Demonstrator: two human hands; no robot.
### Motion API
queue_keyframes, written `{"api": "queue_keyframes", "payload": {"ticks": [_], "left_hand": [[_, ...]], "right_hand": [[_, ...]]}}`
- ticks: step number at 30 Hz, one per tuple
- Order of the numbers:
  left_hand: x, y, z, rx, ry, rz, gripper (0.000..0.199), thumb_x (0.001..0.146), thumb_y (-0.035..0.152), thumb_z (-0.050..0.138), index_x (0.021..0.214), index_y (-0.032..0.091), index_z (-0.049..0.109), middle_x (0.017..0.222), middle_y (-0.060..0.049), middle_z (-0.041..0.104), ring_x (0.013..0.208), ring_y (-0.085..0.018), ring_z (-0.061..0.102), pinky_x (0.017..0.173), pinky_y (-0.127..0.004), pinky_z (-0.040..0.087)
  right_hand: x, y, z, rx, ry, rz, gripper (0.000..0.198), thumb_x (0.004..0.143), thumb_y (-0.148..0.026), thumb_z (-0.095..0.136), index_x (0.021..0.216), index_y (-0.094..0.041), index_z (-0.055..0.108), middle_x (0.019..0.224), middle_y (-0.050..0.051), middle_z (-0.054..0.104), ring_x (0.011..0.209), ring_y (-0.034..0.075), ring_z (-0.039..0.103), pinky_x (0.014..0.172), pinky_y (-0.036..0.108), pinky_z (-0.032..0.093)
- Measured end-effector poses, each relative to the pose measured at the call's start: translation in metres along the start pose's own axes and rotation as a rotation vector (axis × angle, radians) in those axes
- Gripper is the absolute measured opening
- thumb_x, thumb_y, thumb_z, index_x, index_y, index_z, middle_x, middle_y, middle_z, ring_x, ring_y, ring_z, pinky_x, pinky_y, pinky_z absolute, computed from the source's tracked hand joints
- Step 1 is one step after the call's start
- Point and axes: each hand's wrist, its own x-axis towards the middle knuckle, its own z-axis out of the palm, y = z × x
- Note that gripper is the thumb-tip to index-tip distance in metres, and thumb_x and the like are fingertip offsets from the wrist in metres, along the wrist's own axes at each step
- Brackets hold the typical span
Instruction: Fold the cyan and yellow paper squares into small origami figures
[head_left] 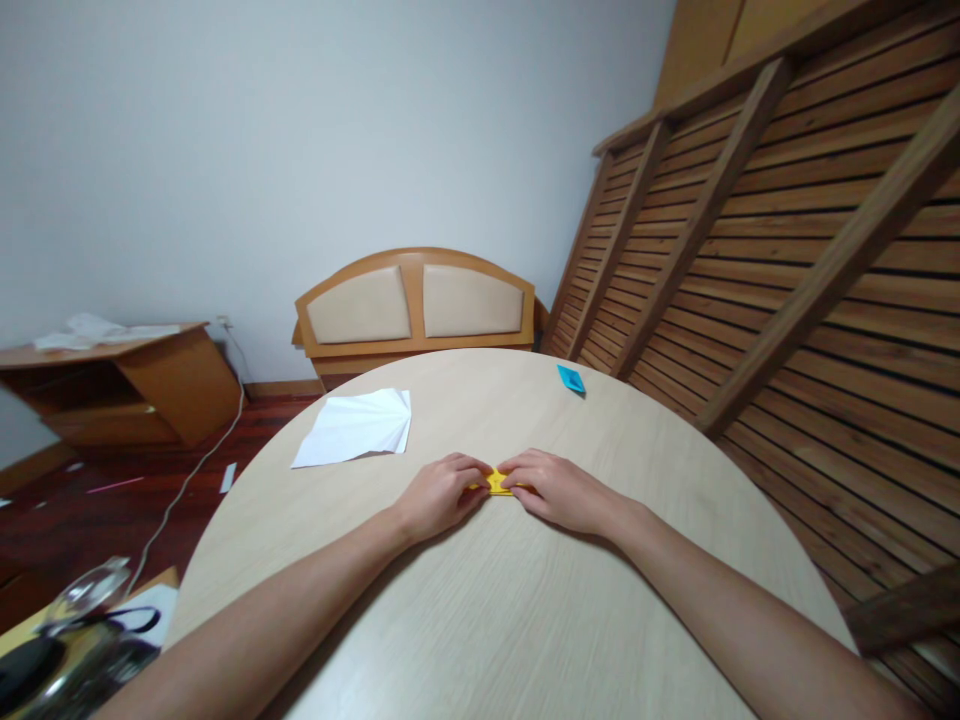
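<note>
A small piece of folded yellow paper lies on the round wooden table, between my two hands. My left hand grips its left side, fingers curled over the edge. From the other side, my right hand holds the right part with thumb and fingers closed on it. Both hands rest low on the tabletop, and the fingers cover much of the paper. Farther back to the right lies a small folded blue paper, apart from my hands.
A creased white sheet lies at the table's back left. Beyond the table stands a headboard. A slatted wooden frame leans along the right. A low cabinet and a cable are on the left, with a glass pot nearer.
</note>
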Motion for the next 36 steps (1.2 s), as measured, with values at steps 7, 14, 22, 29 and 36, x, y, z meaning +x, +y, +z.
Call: {"api": "queue_keyframes", "payload": {"ticks": [7, 14, 22, 29, 36], "left_hand": [[0.0006, 0.001, -0.0002, 0.014, 0.009, 0.001, 0.018, 0.095, 0.025, 0.054, 0.104, 0.02, 0.069, 0.114, -0.005, 0.069, 0.102, -0.019, 0.063, 0.089, -0.03, 0.052], [0.0022, 0.0021, -0.0017, 0.054, 0.018, 0.005, 0.019, 0.096, 0.023, 0.052, 0.104, 0.021, 0.069, 0.114, -0.005, 0.069, 0.1, -0.019, 0.064, 0.085, -0.03, 0.052], [0.0019, 0.0051, -0.0027, 0.054, -0.028, -0.057, 0.015, 0.096, 0.021, 0.051, 0.101, 0.02, 0.064, 0.099, -0.003, 0.072, 0.089, -0.017, 0.066, 0.078, -0.028, 0.051], [0.0018, 0.0054, -0.0012, 0.11, -0.031, -0.157, 0.019, 0.098, 0.023, 0.047, 0.107, 0.02, 0.062, 0.098, -0.005, 0.073, 0.086, -0.018, 0.068, 0.073, -0.026, 0.051], [0.0051, 0.0068, -0.0003, 0.155, -0.028, -0.143, 0.023, 0.097, 0.025, 0.048, 0.109, 0.022, 0.067, 0.097, -0.005, 0.073, 0.086, -0.018, 0.067, 0.074, -0.026, 0.051]], "right_hand": [[0.0005, -0.0001, 0.0005, 0.024, 0.015, -0.004, 0.029, 0.09, -0.009, 0.054, 0.108, -0.02, 0.074, 0.121, 0.006, 0.069, 0.107, 0.021, 0.06, 0.096, 0.036, 0.048], [0.0016, -0.0005, 0.0014, 0.083, 0.051, -0.01, 0.03, 0.088, -0.007, 0.055, 0.108, -0.02, 0.073, 0.117, 0.006, 0.068, 0.109, 0.02, 0.058, 0.1, 0.034, 0.045], [0.0016, -0.0032, 0.0022, 0.139, 0.03, 0.012, 0.031, 0.091, -0.007, 0.049, 0.114, -0.02, 0.066, 0.106, 0.006, 0.065, 0.098, 0.017, 0.061, 0.09, 0.03, 0.048], [0.0032, -0.0046, 0.0044, 0.049, 0.035, 0.107, 0.02, 0.093, -0.012, 0.05, 0.102, -0.018, 0.067, 0.098, 0.006, 0.068, 0.091, 0.018, 0.062, 0.085, 0.029, 0.048], [0.0056, -0.0052, 0.0036, -0.003, 0.041, 0.158, 0.018, 0.092, -0.014, 0.053, 0.094, -0.017, 0.071, 0.093, 0.007, 0.071, 0.087, 0.019, 0.064, 0.081, 0.03, 0.047]]}}
